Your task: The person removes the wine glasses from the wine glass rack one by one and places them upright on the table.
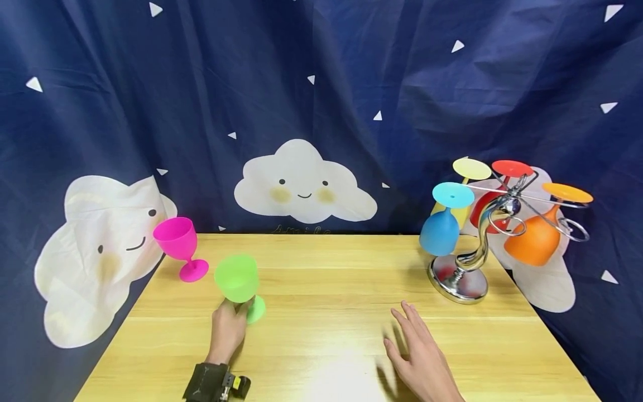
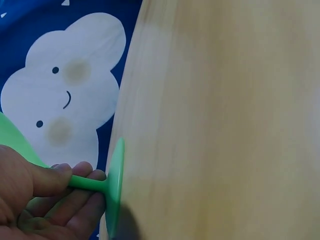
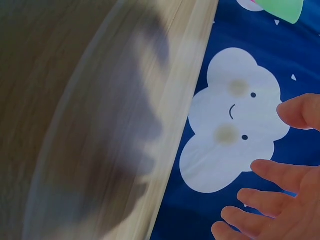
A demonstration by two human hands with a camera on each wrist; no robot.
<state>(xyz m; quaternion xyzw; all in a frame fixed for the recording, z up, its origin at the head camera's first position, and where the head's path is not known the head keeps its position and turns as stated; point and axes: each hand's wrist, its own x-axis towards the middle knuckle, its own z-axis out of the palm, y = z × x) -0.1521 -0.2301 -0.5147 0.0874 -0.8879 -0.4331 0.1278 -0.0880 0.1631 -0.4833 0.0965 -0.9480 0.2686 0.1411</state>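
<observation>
Left wrist view: thumb and fingers of the left hand [image 1: 230,328] pinch the thin stem [image 2: 90,183] of a light-green, plastic-looking goblet [image 1: 237,279], likely since slimness suits pinching. Its long axis is near upright, bowl up, at the pale wooden table's [image 1: 321,318] left; the right hand [image 1: 421,357], fingers spread, holds nothing.

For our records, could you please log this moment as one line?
left hand: grips green goblet by stem | right hand: holds nothing | pink goblet: upright | rack: four inverted goblets
</observation>
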